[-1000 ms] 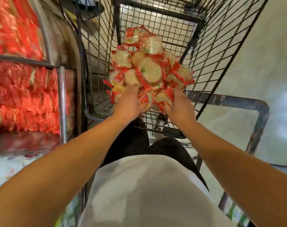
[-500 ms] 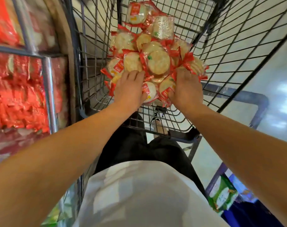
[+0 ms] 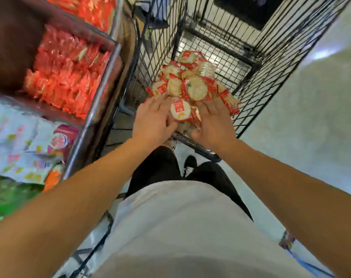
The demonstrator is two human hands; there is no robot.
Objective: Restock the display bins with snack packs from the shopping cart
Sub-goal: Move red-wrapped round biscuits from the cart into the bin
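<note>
Both hands were in the cart (image 3: 274, 63), cupped around a big heap of snack packs (image 3: 187, 85) at its near end. Left hand (image 3: 152, 121) pressed against the heap's left side with fingers spread, right hand (image 3: 214, 123) on the right side, fingers curled loosely over the packs, so more of a scoop than a tight grip. One pack (image 3: 180, 110) sat right between the hands. The bin (image 3: 102, 81) on the left was full of red packs (image 3: 64, 73), just beside the cart.
</note>
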